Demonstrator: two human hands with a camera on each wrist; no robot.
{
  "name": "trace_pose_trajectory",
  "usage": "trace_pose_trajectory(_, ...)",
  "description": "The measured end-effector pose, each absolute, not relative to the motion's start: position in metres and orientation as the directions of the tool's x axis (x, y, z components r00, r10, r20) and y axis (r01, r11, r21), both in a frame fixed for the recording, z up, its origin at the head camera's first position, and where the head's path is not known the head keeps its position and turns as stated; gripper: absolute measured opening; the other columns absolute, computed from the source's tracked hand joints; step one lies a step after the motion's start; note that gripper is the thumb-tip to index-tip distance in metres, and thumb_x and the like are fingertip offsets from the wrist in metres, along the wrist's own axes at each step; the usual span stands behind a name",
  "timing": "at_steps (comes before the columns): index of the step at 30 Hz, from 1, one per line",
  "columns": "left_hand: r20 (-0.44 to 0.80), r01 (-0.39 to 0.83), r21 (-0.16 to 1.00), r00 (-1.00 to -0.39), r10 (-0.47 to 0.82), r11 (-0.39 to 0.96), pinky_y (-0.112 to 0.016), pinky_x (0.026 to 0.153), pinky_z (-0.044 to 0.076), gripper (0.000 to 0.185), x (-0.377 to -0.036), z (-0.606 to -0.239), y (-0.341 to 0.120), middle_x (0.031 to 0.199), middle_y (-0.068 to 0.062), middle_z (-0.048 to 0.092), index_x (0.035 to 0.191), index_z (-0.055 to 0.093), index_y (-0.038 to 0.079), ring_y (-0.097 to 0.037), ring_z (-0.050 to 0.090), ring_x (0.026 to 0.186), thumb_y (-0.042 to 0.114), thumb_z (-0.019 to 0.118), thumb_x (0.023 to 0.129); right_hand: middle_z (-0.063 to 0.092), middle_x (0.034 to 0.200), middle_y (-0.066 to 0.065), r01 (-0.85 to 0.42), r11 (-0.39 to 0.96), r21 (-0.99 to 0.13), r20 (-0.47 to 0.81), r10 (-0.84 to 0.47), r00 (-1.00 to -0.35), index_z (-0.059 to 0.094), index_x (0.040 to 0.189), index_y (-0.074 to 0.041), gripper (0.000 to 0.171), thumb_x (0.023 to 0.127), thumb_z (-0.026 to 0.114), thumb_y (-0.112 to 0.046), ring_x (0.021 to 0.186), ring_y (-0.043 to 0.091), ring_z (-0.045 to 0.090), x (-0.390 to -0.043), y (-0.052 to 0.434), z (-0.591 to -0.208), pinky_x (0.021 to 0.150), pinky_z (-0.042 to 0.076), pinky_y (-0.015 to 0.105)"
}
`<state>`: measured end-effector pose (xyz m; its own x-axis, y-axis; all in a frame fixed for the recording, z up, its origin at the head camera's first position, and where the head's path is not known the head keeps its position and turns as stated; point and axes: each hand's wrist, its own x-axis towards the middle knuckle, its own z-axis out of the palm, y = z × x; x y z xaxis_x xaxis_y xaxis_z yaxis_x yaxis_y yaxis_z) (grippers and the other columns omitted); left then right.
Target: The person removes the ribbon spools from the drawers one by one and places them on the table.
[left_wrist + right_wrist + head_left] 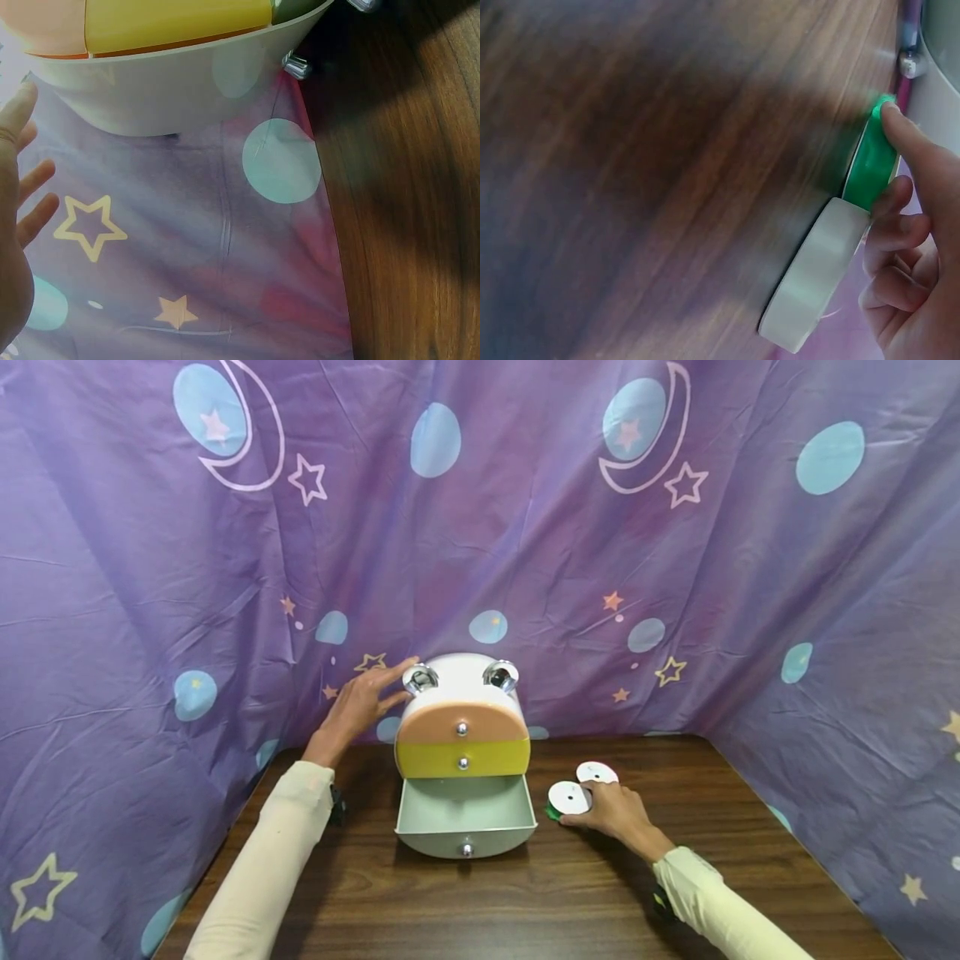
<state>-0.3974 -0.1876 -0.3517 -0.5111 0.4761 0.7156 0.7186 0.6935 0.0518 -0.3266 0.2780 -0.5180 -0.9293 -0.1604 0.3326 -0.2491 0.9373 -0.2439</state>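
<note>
A small white drawer cabinet (461, 693) stands at the back of the wooden table (525, 902). It has a peach top drawer, a yellow middle drawer, and a pale bottom drawer (465, 835) pulled out and empty. My left hand (390, 681) rests flat on the cabinet's top left corner, fingers straight. In the left wrist view the left hand (19, 195) shows beside the cabinet's side (165, 90). My right hand (581, 806) pinches a green ribbon spool (564, 795) lying right of the drawer. The right wrist view shows the thumb and a curled finger on the green spool (870, 169).
A second, white spool (597, 772) lies just behind the green one, and the white spool (814, 277) shows in the right wrist view next to it. Purple star-and-moon cloth (480, 527) closes in the table at the back and both sides.
</note>
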Motion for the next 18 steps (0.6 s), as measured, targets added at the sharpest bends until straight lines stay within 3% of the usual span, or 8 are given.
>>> trace_pose_trajectory(18, 0.732, 0.733, 0.038, -0.483, 0.481, 0.679, -0.051, 0.087, 0.06, 0.069, -0.3997, -0.3531, -0.1897, 0.12, -0.016, 0.074, 0.152, 0.056, 0.021, -0.034, 0.071, 0.106, 0.02, 0.084, 0.089, 0.076, 0.097, 0.017, -0.278, 0.933, -0.23, 0.373, -0.179, -0.91, 0.075, 0.124, -0.013, 0.085, 0.059, 0.094, -0.064, 0.071, 0.038, 0.07, -0.3232, 0.2813, -0.5138, 0.054, 0.054, 0.053)
